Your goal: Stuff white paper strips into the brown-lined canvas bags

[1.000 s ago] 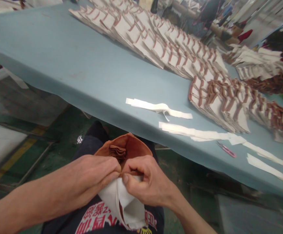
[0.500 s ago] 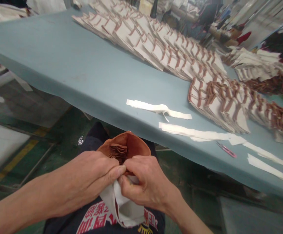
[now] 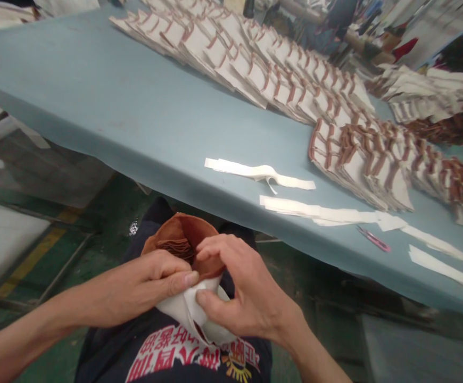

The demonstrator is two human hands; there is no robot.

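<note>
Over my lap is a brown-and-white fabric piece (image 3: 181,226), its brown side curved up like a cup with gathered folds inside and its white side hanging toward me. My left hand (image 3: 155,284) is closed on the near edge, thumb lying along the white cloth. My right hand (image 3: 243,287) curls around the same edge on the right, its fingertips over the brown side and its thumb against the white. The cloth lies between that thumb and those fingers. Parts of the folds are hidden behind my hands.
A blue-grey table (image 3: 96,106) stretches across in front of me. On it lie white strips (image 3: 291,205), pink-handled thread snips (image 3: 374,238) and long overlapping rows of white pieces with brown edging (image 3: 251,64). A bundle of similar cloth (image 3: 431,101) sits at the far right.
My right hand has shifted up and its fingers have spread from a tight pinch beside my left thumb. The fabric piece has turned, its brown part moving left. My left hand keeps its hold.
</note>
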